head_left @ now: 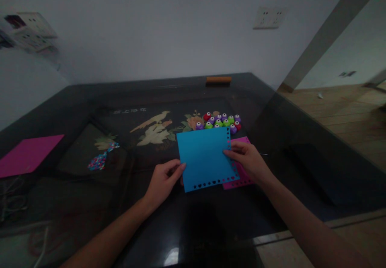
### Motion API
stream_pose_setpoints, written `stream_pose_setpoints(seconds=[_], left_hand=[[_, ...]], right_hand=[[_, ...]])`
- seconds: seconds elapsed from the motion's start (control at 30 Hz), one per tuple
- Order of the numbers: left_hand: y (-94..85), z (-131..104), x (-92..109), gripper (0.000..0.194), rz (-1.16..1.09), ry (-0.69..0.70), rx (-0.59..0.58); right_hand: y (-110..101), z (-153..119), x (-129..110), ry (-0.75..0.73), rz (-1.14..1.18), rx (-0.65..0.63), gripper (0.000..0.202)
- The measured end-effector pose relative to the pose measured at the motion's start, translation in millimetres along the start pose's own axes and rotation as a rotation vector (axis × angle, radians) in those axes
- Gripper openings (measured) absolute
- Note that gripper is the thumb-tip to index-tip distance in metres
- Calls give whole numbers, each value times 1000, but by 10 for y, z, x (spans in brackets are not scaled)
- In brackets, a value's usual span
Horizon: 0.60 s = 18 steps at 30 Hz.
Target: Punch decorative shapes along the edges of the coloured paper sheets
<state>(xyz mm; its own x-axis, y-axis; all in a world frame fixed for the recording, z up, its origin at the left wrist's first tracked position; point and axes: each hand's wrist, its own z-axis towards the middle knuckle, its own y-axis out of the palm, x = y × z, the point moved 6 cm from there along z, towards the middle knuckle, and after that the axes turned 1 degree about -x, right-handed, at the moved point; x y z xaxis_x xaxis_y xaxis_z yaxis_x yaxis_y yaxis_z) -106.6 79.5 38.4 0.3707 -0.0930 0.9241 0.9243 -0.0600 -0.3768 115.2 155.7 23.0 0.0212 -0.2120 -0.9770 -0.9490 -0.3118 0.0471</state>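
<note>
Between my two hands is a blue square sheet [206, 157], held a little above the dark table. Small star and heart shapes are punched along its right and lower edges. My left hand [165, 179] pinches the sheet's left edge, thumb on top. At the right edge, my right hand [244, 155] grips it between thumb and fingers. Partly hidden behind the blue sheet and my right hand lies a pink sheet [233, 185] with punched edges. Just beyond the blue sheet stand several small craft punches [219, 120] in red, purple and green.
A plain pink sheet [31, 153] lies at the far left. Nearer the middle is a pile of tiny punched-out paper bits [98, 161]. A brown roll [218, 80] rests by the wall on the dark glossy tabletop [169, 227], which shows a bird-and-flower picture [155, 131].
</note>
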Motion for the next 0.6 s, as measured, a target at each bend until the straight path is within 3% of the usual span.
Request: stream_pose_setpoints(seconds=[0.27, 0.43, 0.6], left_hand=[[-102, 95, -104, 19, 252, 160, 89], [18, 164, -209, 37, 470, 210, 24], [151, 192, -172, 47, 615, 213, -7]], right_hand=[[-311, 25, -27, -3, 241, 186, 27], [-489, -33, -119, -24, 299, 271, 31], [-716, -155, -203, -50, 272, 316, 30]])
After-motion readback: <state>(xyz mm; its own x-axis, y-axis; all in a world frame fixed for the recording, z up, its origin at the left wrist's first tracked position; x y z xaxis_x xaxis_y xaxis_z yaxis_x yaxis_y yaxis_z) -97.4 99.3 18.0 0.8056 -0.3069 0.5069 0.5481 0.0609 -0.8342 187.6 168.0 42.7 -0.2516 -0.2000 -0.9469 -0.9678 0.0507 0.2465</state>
